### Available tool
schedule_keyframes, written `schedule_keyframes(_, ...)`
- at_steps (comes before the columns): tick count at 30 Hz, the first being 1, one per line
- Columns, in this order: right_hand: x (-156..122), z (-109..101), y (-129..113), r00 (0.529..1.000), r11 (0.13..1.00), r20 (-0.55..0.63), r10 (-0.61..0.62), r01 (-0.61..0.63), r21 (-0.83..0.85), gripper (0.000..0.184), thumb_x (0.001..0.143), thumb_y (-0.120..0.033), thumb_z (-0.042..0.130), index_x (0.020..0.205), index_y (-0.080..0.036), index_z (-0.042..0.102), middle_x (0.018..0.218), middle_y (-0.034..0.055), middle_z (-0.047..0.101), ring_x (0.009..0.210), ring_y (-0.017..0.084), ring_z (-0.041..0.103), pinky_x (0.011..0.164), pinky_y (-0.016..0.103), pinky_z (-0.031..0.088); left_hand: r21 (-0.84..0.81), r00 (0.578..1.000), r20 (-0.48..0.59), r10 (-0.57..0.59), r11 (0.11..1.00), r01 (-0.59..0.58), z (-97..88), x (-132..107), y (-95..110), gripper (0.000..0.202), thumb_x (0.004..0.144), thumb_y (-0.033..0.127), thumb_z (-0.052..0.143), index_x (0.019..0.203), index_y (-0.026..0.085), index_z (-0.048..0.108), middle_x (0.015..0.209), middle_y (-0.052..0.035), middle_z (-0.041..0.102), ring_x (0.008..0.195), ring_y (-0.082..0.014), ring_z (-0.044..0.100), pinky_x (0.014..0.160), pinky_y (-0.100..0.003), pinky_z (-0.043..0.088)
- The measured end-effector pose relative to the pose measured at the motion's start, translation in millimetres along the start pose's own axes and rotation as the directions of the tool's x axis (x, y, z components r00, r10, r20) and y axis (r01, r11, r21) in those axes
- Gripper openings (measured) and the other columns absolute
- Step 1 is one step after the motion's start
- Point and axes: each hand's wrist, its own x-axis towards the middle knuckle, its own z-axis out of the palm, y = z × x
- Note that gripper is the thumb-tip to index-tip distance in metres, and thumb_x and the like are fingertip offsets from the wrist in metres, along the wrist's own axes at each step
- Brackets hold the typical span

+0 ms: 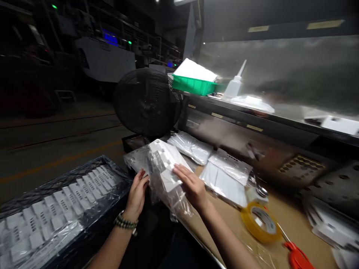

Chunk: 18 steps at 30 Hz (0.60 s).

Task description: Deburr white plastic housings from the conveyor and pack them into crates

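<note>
A stack of white plates with square notches tilts above the near edge of the workbench, partly wrapped in a loose clear plastic bag. My right hand grips the stack from its right side, fingers lying over the top face and thumb hidden. Just left of the bag, my left hand is cupped with its fingers apart; whether the fingertips touch the plastic I cannot tell. A beaded bracelet circles the left wrist.
A dark lined crate at left holds rows of bagged white parts. On the bench lie clear bags, a bagged white stack, yellow tape and a red-handled tool. Behind stands a fan; a green bin and squeeze bottle are shelved.
</note>
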Motion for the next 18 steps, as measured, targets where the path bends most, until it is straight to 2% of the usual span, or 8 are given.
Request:
schedule_keyframes(3,47,51,19,0.971,0.998,0.235,0.048,-0.035,-0.059,0.049,0.104,-0.014,0.047,0.148,-0.032,0.059,0.151,0.0008,0.059,0.144,0.024,0.053,0.125,0.046,0.041,-0.063,0.992,0.001,-0.125,0.990,0.125,4.8,51,9,0.022,0.099,0.021,0.055,0.116,0.016,0.069,0.135,-0.0135,0.068,0.121,-0.0201,0.066,0.106,-0.031,0.051)
schedule_keyframes(6,59,76,27,0.937,0.991,0.330,0.117,-0.087,-0.105,0.061,0.093,-0.001,0.055,0.145,-0.033,0.062,0.149,0.0044,0.061,0.142,0.029,0.055,0.120,0.053,0.045,-0.084,0.976,0.100,-0.195,0.975,0.203,17.1,80,12,0.020,0.098,0.029,0.063,0.105,0.012,0.072,0.111,-0.0130,0.077,0.102,-0.0217,0.074,0.095,-0.034,0.058)
schedule_keyframes(9,61,66,33,0.867,0.986,0.478,0.142,-0.164,0.005,0.077,0.078,-0.010,0.080,0.147,-0.034,0.059,0.155,0.0081,0.056,0.143,0.036,0.053,0.115,0.056,0.049,-0.049,0.954,0.191,-0.232,0.968,0.245,27.2,93,9,0.020,0.094,0.024,0.071,0.108,0.010,0.071,0.105,-0.0118,0.078,0.090,-0.0210,0.075,0.087,-0.037,0.061)
schedule_keyframes(11,69,48,43,0.798,0.933,0.569,0.200,-0.331,0.137,0.090,0.064,-0.027,0.094,0.147,-0.033,0.059,0.157,0.0097,0.053,0.145,0.038,0.050,0.115,0.057,0.047,-0.013,0.943,0.221,-0.247,0.967,0.256,30.7,95,6,0.026,0.091,0.021,0.075,0.114,0.010,0.069,0.107,-0.0117,0.077,0.088,-0.0209,0.075,0.084,-0.038,0.061)
schedule_keyframes(13,79,34,60,0.768,0.794,0.504,0.395,-0.562,0.233,0.088,0.057,-0.039,0.097,0.139,-0.029,0.067,0.150,0.0115,0.060,0.141,0.037,0.055,0.115,0.057,0.045,0.012,0.940,0.229,-0.251,0.967,0.255,32.6,95,4,0.033,0.090,0.020,0.076,0.120,0.010,0.066,0.110,-0.0128,0.077,0.089,-0.0215,0.075,0.084,-0.037,0.061)
schedule_keyframes(15,87,30,80,0.700,0.630,0.315,0.640,-0.714,0.305,0.071,0.061,-0.046,0.093,0.125,-0.019,0.076,0.133,0.0144,0.072,0.128,0.034,0.065,0.111,0.054,0.048,0.020,0.942,0.231,-0.243,0.969,0.245,34.3,94,2,0.037,0.090,0.020,0.075,0.124,0.010,0.064,0.112,-0.0148,0.077,0.092,-0.0230,0.075,0.084,-0.035,0.060)
schedule_keyframes(17,87,39,98,0.622,0.542,0.155,0.767,-0.758,0.363,0.056,0.068,-0.051,0.087,0.108,-0.012,0.079,0.110,0.0153,0.079,0.108,0.032,0.073,0.100,0.050,0.054,0.023,0.946,0.231,-0.229,0.973,0.230,36.5,93,0,0.041,0.091,0.019,0.074,0.129,0.010,0.061,0.113,-0.0167,0.077,0.095,-0.0246,0.075,0.085,-0.033,0.059)
schedule_keyframes(18,83,46,104,0.610,0.535,0.101,0.786,-0.753,0.383,0.053,0.070,-0.054,0.085,0.100,-0.011,0.079,0.099,0.0143,0.080,0.098,0.031,0.075,0.093,0.048,0.057,0.024,0.948,0.231,-0.220,0.975,0.220,37.8,92,-2,0.044,0.091,0.019,0.073,0.132,0.010,0.058,0.115,-0.0173,0.077,0.097,-0.0253,0.075,0.086,-0.032,0.059)
